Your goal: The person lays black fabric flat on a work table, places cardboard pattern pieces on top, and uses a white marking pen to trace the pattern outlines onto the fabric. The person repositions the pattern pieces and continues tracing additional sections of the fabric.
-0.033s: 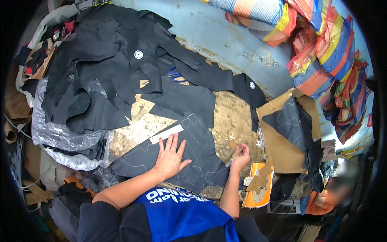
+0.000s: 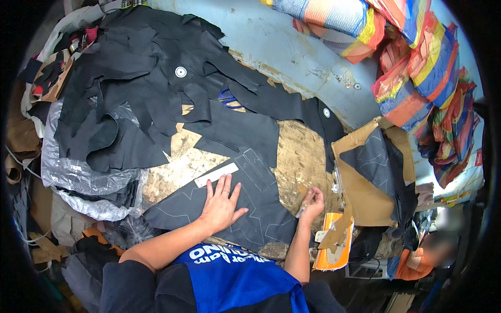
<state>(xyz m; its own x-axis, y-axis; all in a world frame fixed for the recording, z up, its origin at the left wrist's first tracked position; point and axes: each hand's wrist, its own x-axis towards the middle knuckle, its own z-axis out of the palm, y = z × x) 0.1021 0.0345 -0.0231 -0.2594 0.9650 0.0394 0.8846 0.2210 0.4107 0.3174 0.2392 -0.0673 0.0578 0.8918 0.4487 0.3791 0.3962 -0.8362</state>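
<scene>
My left hand [image 2: 218,208] lies flat with fingers spread on a black leather-like sheet [image 2: 250,232]. Pale outlines of pattern shapes are drawn across that sheet. A white straight strip [image 2: 216,175] rests on it just beyond my left fingertips. Near the sheet's right edge, my right hand [image 2: 312,203] is closed around a slim pen-like marker [image 2: 301,212], tip pointing down and left. Part of the marker is hidden by the fingers.
Black pieces [image 2: 130,57] are heaped at the far left, with blue-handled scissors [image 2: 227,96] among them. To the right are a cardboard piece [image 2: 365,201] and an orange booklet [image 2: 334,255]. Striped woven sacks [image 2: 402,94] lie far right. Another person [image 2: 415,263] sits at the lower right.
</scene>
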